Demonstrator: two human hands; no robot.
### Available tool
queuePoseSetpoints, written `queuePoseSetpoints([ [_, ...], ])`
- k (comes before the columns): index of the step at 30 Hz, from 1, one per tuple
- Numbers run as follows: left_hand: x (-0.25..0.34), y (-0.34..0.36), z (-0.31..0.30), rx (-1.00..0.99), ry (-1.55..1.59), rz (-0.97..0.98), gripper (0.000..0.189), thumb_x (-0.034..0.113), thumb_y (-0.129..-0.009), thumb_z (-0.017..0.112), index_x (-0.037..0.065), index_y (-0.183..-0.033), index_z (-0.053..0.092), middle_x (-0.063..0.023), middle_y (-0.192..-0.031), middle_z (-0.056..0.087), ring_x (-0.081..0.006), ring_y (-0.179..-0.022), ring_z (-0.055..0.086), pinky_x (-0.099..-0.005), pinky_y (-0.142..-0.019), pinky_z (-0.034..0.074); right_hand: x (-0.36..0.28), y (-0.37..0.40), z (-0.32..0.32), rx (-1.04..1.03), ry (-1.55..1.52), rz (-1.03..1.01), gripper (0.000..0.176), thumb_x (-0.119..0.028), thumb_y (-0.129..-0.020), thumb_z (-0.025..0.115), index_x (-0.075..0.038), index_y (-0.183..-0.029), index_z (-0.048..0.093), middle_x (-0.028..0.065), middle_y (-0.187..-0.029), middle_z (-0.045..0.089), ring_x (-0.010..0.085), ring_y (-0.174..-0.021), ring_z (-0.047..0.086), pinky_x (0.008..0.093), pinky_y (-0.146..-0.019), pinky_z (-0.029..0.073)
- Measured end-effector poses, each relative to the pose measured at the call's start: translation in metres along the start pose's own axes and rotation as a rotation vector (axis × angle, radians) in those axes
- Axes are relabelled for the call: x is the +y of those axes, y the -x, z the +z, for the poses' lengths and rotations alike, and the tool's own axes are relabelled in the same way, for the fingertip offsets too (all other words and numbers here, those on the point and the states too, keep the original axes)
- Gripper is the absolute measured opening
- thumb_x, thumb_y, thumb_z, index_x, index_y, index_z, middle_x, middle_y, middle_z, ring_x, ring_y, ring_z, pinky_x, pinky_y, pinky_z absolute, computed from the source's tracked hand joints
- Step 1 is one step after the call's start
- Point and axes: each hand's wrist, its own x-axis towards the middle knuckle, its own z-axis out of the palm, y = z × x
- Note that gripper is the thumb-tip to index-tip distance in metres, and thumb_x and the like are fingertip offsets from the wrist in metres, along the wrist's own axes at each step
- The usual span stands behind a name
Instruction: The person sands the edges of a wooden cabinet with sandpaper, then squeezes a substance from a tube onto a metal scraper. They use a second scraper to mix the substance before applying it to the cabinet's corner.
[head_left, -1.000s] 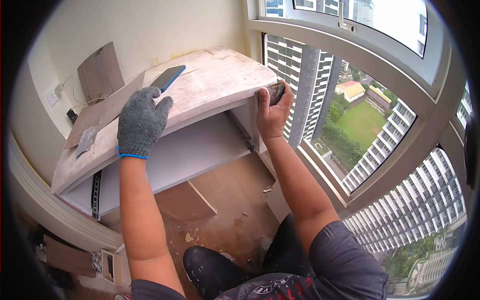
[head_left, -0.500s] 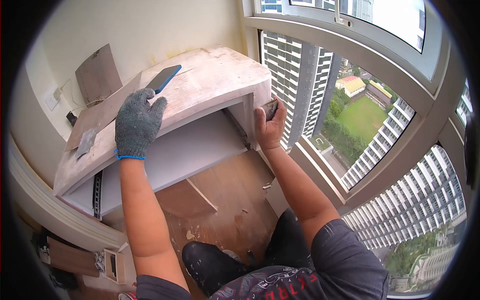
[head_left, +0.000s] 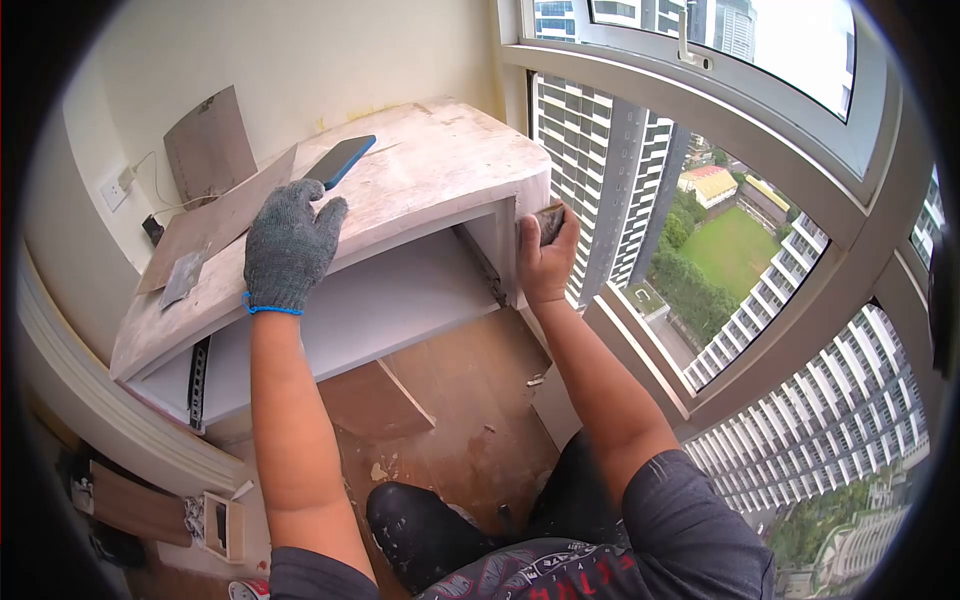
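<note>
My left hand (head_left: pixel 292 245), in a grey knitted glove with a blue cuff, rests on the front edge of the cabinet top, thumb apart from the fingers. Just beyond its fingertips lies a phone (head_left: pixel 342 160) in a blue case. My bare right hand (head_left: pixel 547 262) is wrapped round a small, worn grey-brown sanding block (head_left: pixel 549 222), held upright close by the right front corner of the cabinet. The cabinet (head_left: pixel 450 150) has a patchy whitish, sanded-looking top and an open drawer bay below, with metal runners on both sides.
A scraper blade (head_left: pixel 183 277) and thin brown boards (head_left: pixel 212 145) are at the cabinet's left. A wall socket (head_left: pixel 115 190) with a cable is behind them. Windows (head_left: pixel 740 240) flank the right side. On the floor are a loose panel (head_left: pixel 375 400), debris and a small wooden box (head_left: pixel 222 527).
The view has shifted slightly, so the cabinet and both hands appear a little further right. My right hand has tilted a little, still gripping the sanding block; my left stays on the cabinet edge.
</note>
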Motion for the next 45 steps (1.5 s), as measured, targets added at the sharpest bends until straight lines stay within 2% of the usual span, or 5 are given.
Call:
queuePoseSetpoints([
  [21, -0.005, 0.001, 0.002, 0.031, 0.048, -0.017, 0.034, 0.033, -0.085, 0.074, 0.004, -0.102, 0.069, -0.0173, -0.095, 0.068, -0.0337, -0.089, 0.067, -0.0429, -0.081, 0.054, 0.031, 0.024, 0.002, 0.000, -0.017, 0.026, 0.068, -0.049, -0.094, 0.064, 0.004, -0.134, 0.047, 0.0220, -0.120, 0.055, 0.0348, -0.111, 0.056, 0.0417, -0.098, 0.044],
  [26, -0.003, 0.004, 0.003, 0.032, 0.075, -0.015, 0.034, 0.033, -0.085, 0.074, 0.005, -0.102, 0.069, -0.0170, -0.096, 0.068, -0.0328, -0.088, 0.068, -0.0424, -0.081, 0.054, -0.052, -0.054, 0.012, 0.025, -0.010, -0.079, 0.065, -0.047, -0.095, 0.064, 0.001, -0.135, 0.048, 0.0218, -0.119, 0.054, 0.0374, -0.111, 0.054, 0.0433, -0.097, 0.043],
  [31, -0.005, 0.003, 0.004, 0.085, 0.045, -0.012, 0.032, 0.031, -0.084, 0.076, 0.004, -0.101, 0.070, -0.0165, -0.091, 0.067, -0.0308, -0.080, 0.066, -0.0415, -0.076, 0.054, 0.032, 0.026, 0.002, 0.084, 0.041, -0.026, 0.072, -0.052, -0.092, 0.066, 0.004, -0.133, 0.048, 0.0213, -0.113, 0.055, 0.0368, -0.105, 0.055, 0.0435, -0.093, 0.045],
  [38, -0.002, 0.004, 0.001, 0.024, 0.078, -0.027, 0.034, 0.033, -0.085, 0.074, 0.004, -0.103, 0.070, -0.0182, -0.098, 0.068, -0.0349, -0.092, 0.067, -0.0437, -0.083, 0.054, -0.048, -0.056, 0.006, 0.055, 0.040, -0.136, 0.066, -0.048, -0.092, 0.068, 0.001, -0.131, 0.050, 0.0191, -0.110, 0.056, 0.0362, -0.102, 0.056, 0.0432, -0.091, 0.045],
  [45, -0.006, 0.002, 0.002, 0.036, 0.078, -0.025, 0.033, 0.033, -0.085, 0.073, 0.004, -0.103, 0.070, -0.0184, -0.100, 0.068, -0.0354, -0.092, 0.067, -0.0440, -0.083, 0.054, 0.023, 0.021, -0.002, 0.033, 0.095, -0.031, 0.068, -0.052, -0.093, 0.064, 0.002, -0.131, 0.049, 0.0205, -0.118, 0.056, 0.0372, -0.108, 0.056, 0.0439, -0.094, 0.045],
])
